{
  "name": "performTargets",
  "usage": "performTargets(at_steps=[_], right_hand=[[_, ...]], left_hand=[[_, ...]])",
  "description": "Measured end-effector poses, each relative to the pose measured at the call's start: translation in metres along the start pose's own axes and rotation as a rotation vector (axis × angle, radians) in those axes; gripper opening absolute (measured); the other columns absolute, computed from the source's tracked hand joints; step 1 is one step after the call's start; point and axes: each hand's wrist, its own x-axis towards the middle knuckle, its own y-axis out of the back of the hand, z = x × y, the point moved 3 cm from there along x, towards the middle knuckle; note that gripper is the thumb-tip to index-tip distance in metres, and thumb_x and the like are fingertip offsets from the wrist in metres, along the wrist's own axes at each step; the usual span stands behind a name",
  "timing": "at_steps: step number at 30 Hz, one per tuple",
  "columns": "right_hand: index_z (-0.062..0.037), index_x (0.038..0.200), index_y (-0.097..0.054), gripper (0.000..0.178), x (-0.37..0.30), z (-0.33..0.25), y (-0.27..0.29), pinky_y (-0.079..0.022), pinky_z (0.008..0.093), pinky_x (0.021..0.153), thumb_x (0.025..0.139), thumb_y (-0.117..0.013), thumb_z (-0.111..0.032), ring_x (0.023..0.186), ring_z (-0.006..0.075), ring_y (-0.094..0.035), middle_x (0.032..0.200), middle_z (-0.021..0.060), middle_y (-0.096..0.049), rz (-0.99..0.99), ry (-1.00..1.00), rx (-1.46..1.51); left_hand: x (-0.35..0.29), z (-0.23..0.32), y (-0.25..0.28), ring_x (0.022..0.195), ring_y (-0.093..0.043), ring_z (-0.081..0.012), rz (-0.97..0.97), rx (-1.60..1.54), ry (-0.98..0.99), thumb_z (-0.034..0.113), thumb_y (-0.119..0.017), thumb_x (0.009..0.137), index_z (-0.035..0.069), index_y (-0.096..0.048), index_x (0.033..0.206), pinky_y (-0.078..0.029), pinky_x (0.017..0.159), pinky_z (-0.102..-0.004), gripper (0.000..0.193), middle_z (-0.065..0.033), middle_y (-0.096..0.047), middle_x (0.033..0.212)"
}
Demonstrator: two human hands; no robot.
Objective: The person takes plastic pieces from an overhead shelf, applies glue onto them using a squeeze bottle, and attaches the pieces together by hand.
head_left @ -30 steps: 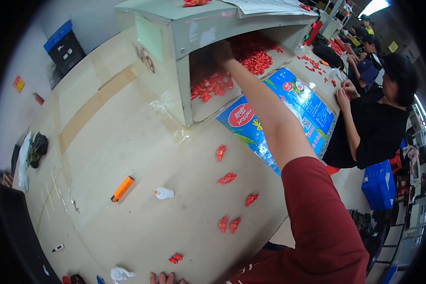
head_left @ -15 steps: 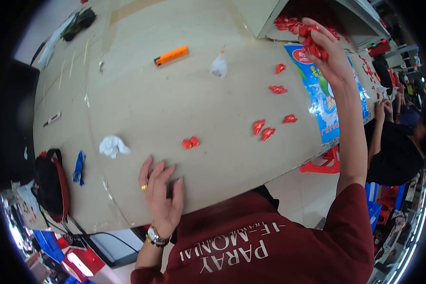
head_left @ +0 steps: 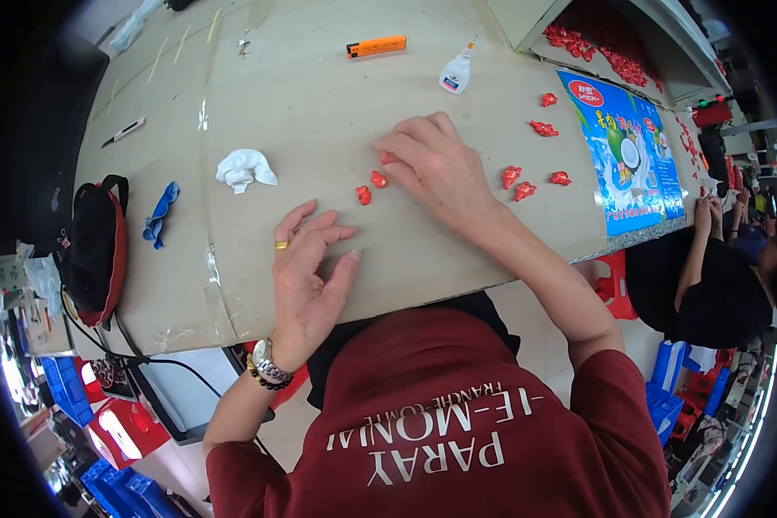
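Note:
My right hand [head_left: 440, 164] is over the middle of the table, fingers curled and closed on small shiny red pieces. One red piece [head_left: 388, 158] shows at its fingertips; the rest of what it holds is hidden under the palm. Just left of these fingers lie two more pieces, an upper one [head_left: 378, 179] and a lower one [head_left: 363, 195]. My left hand [head_left: 306, 276] is open near the table's front edge, fingers apart, holding nothing. Farther right, several knobbly red pieces [head_left: 524, 191] lie scattered. Their exact kind cannot be told.
A crumpled white tissue [head_left: 246, 170], blue strip [head_left: 160, 214] and craft knife [head_left: 124, 132] lie left. A needle-tipped white bottle [head_left: 456, 72] and orange bar [head_left: 376, 47] lie beyond my hands. A blue printed sheet [head_left: 623, 155] lies right, below a compartment of red pieces [head_left: 609, 60].
My right hand has come down and left from beside the compartment, bringing red pieces to the middle of the table. My left hand stays open. The head view has shifted.

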Motion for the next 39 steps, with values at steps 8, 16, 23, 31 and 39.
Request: performTargets(at_steps=[8,16,23,31,39], right_hand=[[-0.0038,0.114,-0.062,0.028,0.003,0.015,0.014,-0.049,0.0263,0.069,0.089,-0.052,-0.012,0.086,0.0125,-0.057,0.116,0.0088,-0.059,0.032,-0.146,0.494],[-0.0011,0.103,-0.061,0.024,-0.010,0.049,0.049,-0.044,0.0233,0.064,0.094,-0.043,-0.014,0.087,0.0092,-0.056,0.109,0.0091,-0.063,0.234,-0.509,0.965],[-0.0013,0.114,-0.056,0.034,0.008,0.089,0.055,-0.048,0.0281,0.074,0.081,-0.062,-0.006,0.097,0.0139,-0.057,0.107,0.0085,-0.063,0.450,-0.540,0.612],[-0.0036,0.129,-0.047,0.060,0.048,0.101,0.030,-0.044,0.0293,0.095,0.073,-0.068,0.004,0.116,0.0170,-0.048,0.125,0.0098,-0.052,0.108,-0.544,0.414],[-0.0037,0.116,-0.058,0.038,0.054,0.119,0.016,-0.047,0.0330,0.087,0.079,-0.066,-0.013,0.094,0.0223,-0.062,0.103,0.0131,-0.066,-0.015,-0.493,0.370]], left_hand=[[0.041,0.007,-0.003,0.105,-0.049,-0.0307,0.003,0.143,-0.145,0.001,-0.069,0.072,0.003,-0.060,0.106,-0.038,0.094,-0.0398,0.035,-0.0118,-0.062,0.097],[0.062,0.000,-0.015,0.092,-0.047,-0.0295,0.005,0.242,-0.143,0.008,-0.071,0.074,0.002,-0.061,0.103,-0.040,0.079,-0.0386,0.031,-0.0098,-0.056,0.079],[0.086,0.005,-0.036,0.084,-0.051,-0.0281,-0.074,0.348,-0.165,0.015,-0.073,0.075,0.005,-0.064,0.096,-0.039,0.073,-0.0380,0.025,-0.0075,-0.058,0.075],[0.088,0.005,-0.037,0.079,-0.050,-0.0256,-0.041,0.312,-0.172,0.004,-0.071,0.075,0.002,-0.062,0.084,-0.041,0.070,-0.0362,0.012,-0.0073,-0.060,0.073],[0.069,0.023,-0.034,0.077,-0.051,-0.0112,0.006,-0.370,0.049,0.006,-0.062,0.089,0.004,-0.054,0.101,-0.041,0.064,-0.0236,0.015,-0.0037,-0.058,0.086]])
